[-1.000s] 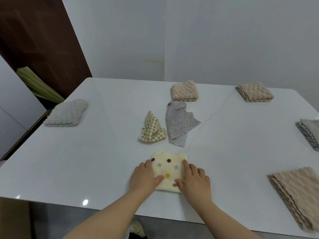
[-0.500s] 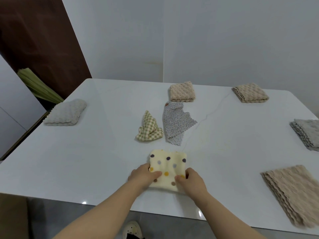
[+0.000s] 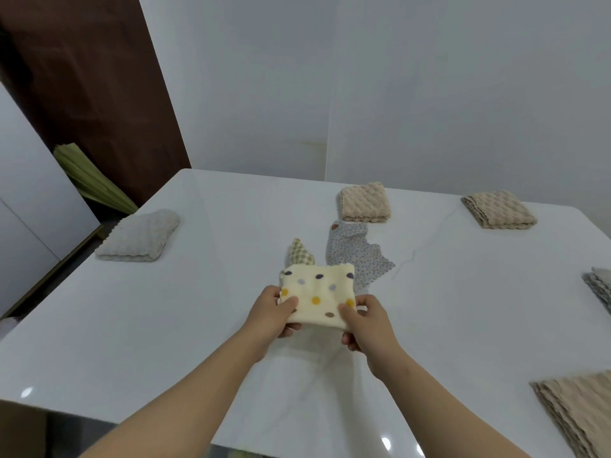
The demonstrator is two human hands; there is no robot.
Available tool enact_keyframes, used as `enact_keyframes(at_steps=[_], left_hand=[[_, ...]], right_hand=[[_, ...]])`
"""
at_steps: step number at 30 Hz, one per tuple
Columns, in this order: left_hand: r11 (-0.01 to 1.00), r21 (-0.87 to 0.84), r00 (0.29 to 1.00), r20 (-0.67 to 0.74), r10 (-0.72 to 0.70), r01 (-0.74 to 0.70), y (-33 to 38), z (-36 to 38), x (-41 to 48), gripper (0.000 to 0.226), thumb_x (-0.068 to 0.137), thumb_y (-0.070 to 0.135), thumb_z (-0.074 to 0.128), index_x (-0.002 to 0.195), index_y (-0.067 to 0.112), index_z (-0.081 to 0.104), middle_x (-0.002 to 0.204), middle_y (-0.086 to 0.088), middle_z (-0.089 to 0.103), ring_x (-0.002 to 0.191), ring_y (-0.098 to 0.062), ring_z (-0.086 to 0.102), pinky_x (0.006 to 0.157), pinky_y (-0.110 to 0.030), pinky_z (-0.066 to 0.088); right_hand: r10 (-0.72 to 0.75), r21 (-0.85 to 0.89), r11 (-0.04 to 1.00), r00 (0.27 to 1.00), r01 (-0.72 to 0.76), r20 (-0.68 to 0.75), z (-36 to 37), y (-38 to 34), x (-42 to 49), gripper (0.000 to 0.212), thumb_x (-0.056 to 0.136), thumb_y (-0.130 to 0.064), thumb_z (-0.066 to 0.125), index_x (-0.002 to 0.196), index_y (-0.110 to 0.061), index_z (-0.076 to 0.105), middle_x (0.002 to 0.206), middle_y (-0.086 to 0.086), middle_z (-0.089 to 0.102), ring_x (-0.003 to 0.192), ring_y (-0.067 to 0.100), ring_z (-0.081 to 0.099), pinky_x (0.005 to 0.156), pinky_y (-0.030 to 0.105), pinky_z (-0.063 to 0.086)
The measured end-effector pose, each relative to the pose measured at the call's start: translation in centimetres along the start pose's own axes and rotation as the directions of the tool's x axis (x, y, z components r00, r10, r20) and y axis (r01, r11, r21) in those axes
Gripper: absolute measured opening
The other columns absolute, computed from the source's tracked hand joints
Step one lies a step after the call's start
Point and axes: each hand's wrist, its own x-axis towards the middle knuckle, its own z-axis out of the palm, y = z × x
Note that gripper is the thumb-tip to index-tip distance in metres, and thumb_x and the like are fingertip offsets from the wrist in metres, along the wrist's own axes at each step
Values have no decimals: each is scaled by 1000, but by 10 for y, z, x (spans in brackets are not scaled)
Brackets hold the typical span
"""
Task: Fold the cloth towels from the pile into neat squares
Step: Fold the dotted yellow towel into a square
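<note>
Lifted off the table (image 3: 185, 312) now, the spotted towel (image 3: 319, 294) is pinched by left hand (image 3: 272, 314) and right hand (image 3: 365, 320); folded square, it needs placing aside.

Cream polka-dot towel (image 3: 319, 294) — folded square, held above table w/ both hands

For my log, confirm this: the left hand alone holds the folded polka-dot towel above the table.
One error: the head view shows both hands holding it. The left hand grips the folded polka-dot towel by its left edge, the right hand by its right, above the table.
</note>
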Motion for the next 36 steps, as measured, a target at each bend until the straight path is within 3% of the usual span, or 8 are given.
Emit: enact_keyframes(at_steps=[9,14,18,21,24,27,30,36], left_hand=[[1000,-19,999,-46,-13,12,52,-60,108,11,96,16,46,105,12,43,83,-2,50,54,-13,47,44,-19,39],[990,-121,997,5,-77,77,79,-95,181,16,95,12,47,111,13,44,89,0,52,63,-13,52,51,-21,42],[961,-242,989,93,-117,136,88,-119,237,26,92,2,50,116,11,47,97,-3,54,71,-14,53,57,-23,44],[962,-229,986,101,-130,151,86,-133,279,32,89,-3,52,118,11,48,100,-1,54,77,-14,54,60,-23,45],[976,-177,992,53,-116,123,82,-141,312,36,89,-2,52,121,13,48,106,-4,55,80,-16,53,61,-23,46],[991,-118,997,2,-72,71,78,-149,341,32,89,5,56,119,14,48,89,-1,57,66,-13,51,58,-22,42],[996,-75,997,-64,-52,47,73,-157,365,35,89,9,57,121,15,45,90,-4,60,59,-13,54,55,-23,41],[981,-196,984,-171,-41,7,76,-166,393,25,91,3,53,103,18,36,94,-5,55,64,-15,60,58,-25,52]], right_hand=[[0,61,998,1000,0,-2,70,-60,102,6,92,-11,53,97,-13,50,82,7,57,51,15,48,48,24,42],[15,80,997,1000,-13,-28,114,-86,171,11,91,-6,51,102,-10,50,80,6,58,53,13,49,46,21,41],[73,109,992,996,-67,-51,143,-96,222,18,90,-3,50,106,-11,50,85,7,60,58,14,51,54,22,44],[118,141,984,991,-109,-56,162,-100,258,23,88,0,49,110,-9,50,86,7,60,60,15,51,58,23,47],[145,179,975,987,-131,-66,178,-102,289,26,87,5,47,110,-7,51,84,9,60,61,17,50,60,23,48],[186,263,952,979,-158,-87,193,-103,318,25,87,7,46,107,-8,52,82,8,59,65,17,51,62,24,47],[205,296,939,976,-173,-80,208,-105,342,25,87,8,47,104,-11,52,86,6,60,70,17,54,64,23,48],[184,310,940,977,-143,-107,228,-110,377,30,86,9,49,110,-9,50,95,7,59,79,19,57,69,23,50]])
